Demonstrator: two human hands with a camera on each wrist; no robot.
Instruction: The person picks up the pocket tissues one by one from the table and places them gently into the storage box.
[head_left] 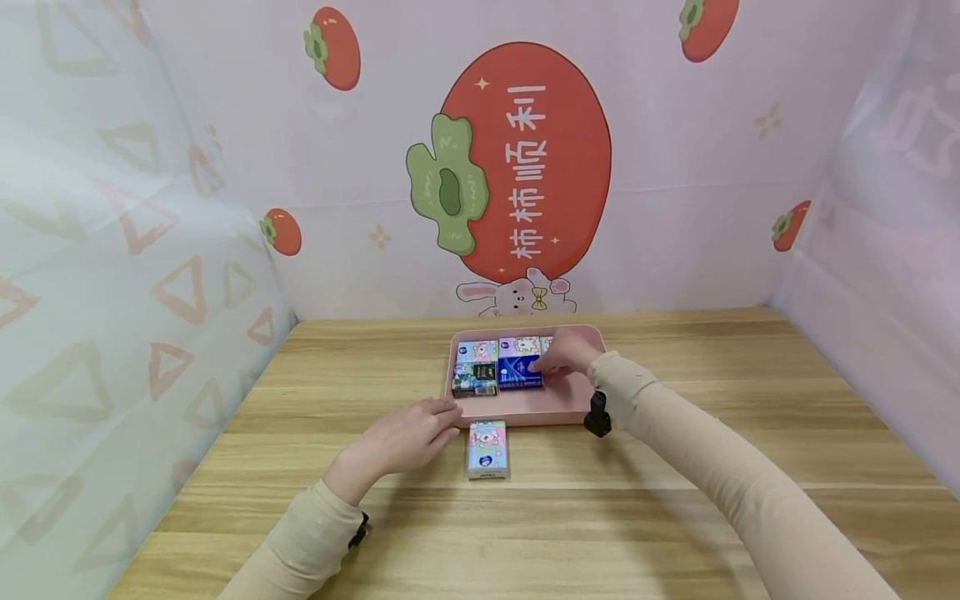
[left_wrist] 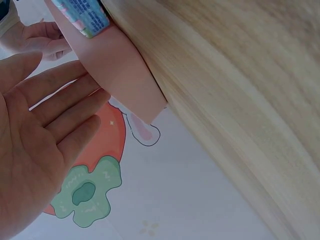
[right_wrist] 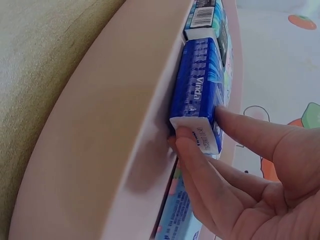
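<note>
My right hand (head_left: 570, 352) pinches a dark blue Vinda tissue pack (head_left: 517, 372) inside the pink tray (head_left: 525, 406). In the right wrist view its thumb lies on the pack's upper face and the fingertips press the white end. Left of that pack lies a black and green tissue pack (head_left: 474, 379). My left hand (head_left: 408, 437) has its fingers extended, the tips touching the tray's near left corner. Beside those fingertips, in front of the tray, a pastel tissue pack (head_left: 487, 450) lies flat on the table.
A back row of pastel tissue packs (head_left: 477, 350) fills the tray's far side, one partly hidden by my right hand. The wooden table (head_left: 675, 517) extends around the tray. A printed cloth wall (head_left: 675, 217) rises behind, with more cloth at both sides.
</note>
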